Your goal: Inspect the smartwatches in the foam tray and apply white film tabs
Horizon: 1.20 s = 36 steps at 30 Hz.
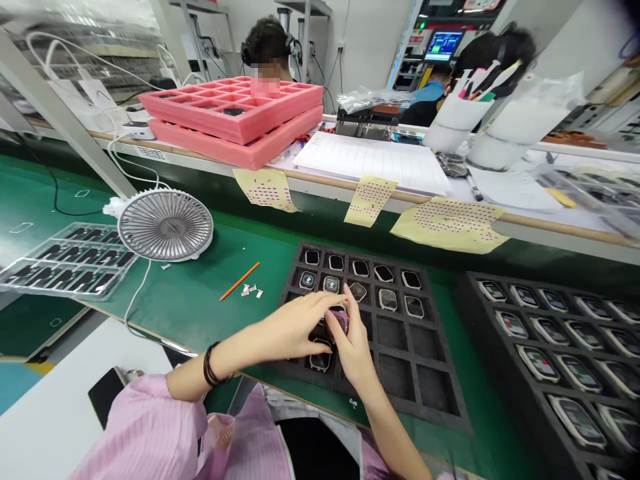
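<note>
Both hands meet over a dark foam tray (453, 393) that holds smartwatch bodies without straps. Between my fingers is a smartwatch (340, 317), its dark face showing a purplish sheen and partly hidden. My right hand (355, 343) grips it with thumb and fingers. My left hand (293, 327) curls around its other side, fingers touching the watch. Just below my left thumb, another smartwatch (320, 357) rests in its compartment. Two watches in the second row have lit screens, including the lit watch (307, 280) at the left.
A second foam tray (475, 293) full of watches stands to the right. An orange stick (240, 281) and small white scraps (250, 291) lie left of my hands. Beyond are a fan (167, 227), a clear parts tray (65, 260) and a shelf with pink foam trays (240, 123).
</note>
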{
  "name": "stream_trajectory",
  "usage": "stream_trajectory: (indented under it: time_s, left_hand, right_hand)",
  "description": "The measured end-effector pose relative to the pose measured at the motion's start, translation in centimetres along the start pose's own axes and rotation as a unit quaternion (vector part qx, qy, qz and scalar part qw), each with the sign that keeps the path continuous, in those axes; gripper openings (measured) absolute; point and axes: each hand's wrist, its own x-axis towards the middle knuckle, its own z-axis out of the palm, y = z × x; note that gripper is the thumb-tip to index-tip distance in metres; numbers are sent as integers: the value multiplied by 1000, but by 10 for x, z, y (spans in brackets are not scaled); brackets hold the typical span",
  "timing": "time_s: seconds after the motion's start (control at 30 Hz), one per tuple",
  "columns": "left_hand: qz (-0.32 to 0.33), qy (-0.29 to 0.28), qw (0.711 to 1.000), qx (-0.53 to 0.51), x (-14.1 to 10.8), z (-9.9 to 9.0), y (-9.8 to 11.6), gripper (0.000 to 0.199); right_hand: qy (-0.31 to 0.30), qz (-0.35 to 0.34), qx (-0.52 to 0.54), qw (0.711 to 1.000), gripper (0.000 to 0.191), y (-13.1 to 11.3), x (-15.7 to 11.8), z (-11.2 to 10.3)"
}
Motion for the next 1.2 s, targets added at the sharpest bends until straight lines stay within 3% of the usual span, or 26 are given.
stream_trajectory:
  time_s: [0.1, 0.17, 0.27, 0.47, 0.67, 0.87, 1.0, 1.1, 1.2]
  left_hand:
    - [-56, 99, 987, 114, -1, 36, 12, 67]
    - [-72, 131, 976, 159, 2, 53, 13, 64]
    - [-67, 158, 969, 179, 9, 65, 9, 62]
    - [-12, 169, 978, 119, 11, 58, -9, 64]
    - [-20, 148, 989, 22, 9, 42, -19, 55]
    - [-52, 187, 980, -33, 9, 39, -18, 53]
    - [-1, 149, 988, -39, 10, 40, -20, 59]
    - [27, 131, 990, -32, 11, 39, -23, 51]
    - [15, 135, 990, -47, 11, 34, -22, 42]
  right_hand:
    - [24, -30, -58, 998, 80, -3, 2, -1]
    - [48, -39, -78, 995, 84, -3, 2, -1]
    - [74, -34, -70, 994, 89, -2, 2, -2]
    - [15, 16, 2, 1000, 92, -2, 1, -10]
    - [-64, 63, 147, 985, 73, -9, -2, -28]
    - [-46, 81, 172, 981, 60, -16, -5, -38]
    - [-54, 79, 169, 981, 63, -17, -11, -34]
    - [-54, 79, 160, 982, 62, -18, -13, -31]
    - [-47, 76, 160, 983, 62, -18, -11, -31]
